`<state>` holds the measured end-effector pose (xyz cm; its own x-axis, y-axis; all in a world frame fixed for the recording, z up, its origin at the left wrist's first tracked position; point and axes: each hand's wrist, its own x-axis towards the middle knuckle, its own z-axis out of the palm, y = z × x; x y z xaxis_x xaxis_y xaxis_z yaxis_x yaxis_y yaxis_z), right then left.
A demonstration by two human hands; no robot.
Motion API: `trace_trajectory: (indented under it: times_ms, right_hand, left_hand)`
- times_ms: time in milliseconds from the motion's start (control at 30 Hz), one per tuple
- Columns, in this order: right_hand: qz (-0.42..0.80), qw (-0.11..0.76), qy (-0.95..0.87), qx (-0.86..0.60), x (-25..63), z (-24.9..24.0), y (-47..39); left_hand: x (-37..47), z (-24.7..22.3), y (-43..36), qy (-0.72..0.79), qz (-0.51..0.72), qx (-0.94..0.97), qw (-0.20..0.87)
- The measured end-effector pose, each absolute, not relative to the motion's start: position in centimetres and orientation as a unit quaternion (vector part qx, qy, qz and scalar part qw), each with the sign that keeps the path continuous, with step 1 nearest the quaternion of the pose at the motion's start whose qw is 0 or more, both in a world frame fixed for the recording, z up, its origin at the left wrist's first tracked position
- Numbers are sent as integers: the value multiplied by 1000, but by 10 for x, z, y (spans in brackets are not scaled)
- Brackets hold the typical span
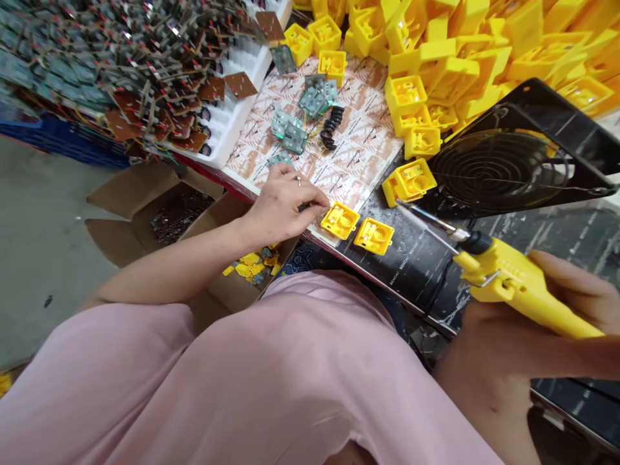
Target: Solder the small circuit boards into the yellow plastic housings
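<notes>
My right hand (576, 290) is wrapped round a yellow soldering gun (518, 278). Its metal tip and a thin tube beside it point left, ending near a yellow plastic housing (411, 181). My left hand (285, 203), with a ring on one finger, has thumb and forefinger pinched at the left edge of a small open yellow housing (340, 220); whatever is between them is hidden. Just right of that housing lies a second one (374, 236), open side up. Beyond my left hand are several green circuit boards (289, 131) and a row of black coiled parts (332, 127).
A large heap of yellow housings (455, 71) covers the back right. A black fan with a wire guard (498, 161) stands before it. Many circuit boards (145, 64) pile up at the left beside white foam (242, 64). Below the table edge are open cardboard boxes (121, 194).
</notes>
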<state>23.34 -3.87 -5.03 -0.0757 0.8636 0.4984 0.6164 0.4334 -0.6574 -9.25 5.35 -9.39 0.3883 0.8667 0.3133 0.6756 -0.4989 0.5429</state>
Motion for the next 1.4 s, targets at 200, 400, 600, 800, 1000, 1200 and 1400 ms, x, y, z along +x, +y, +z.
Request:
trace_trajectory:
  times_ms: [200,400,600,800,1000,1200,1400]
  right_hand:
    - [170,473,-697,-512,210,-64,-36]
    - [132,498,-717,-470,195,-65,-43]
    - [96,451,-797,-390,189,-65,-34]
    - [43,390,-832,-392,187,-66,-29]
    - [70,353,-855,-373,191,-51,-29]
    - [95,386,-826,-400,200,-44,-30]
    - [97,407,-813,-404,199,-46,-28]
  left_hand:
    - [-84,-81,58,488,205,831,172]
    - [-74,-78,62,465,147,868,88]
    - [-72,-78,65,455,128,880,55]
    - [-70,-78,67,442,112,889,35]
    - [-68,-79,68,435,116,893,13]
    - [-67,-77,69,440,102,892,9]
    - [-67,-71,71,435,108,894,26]
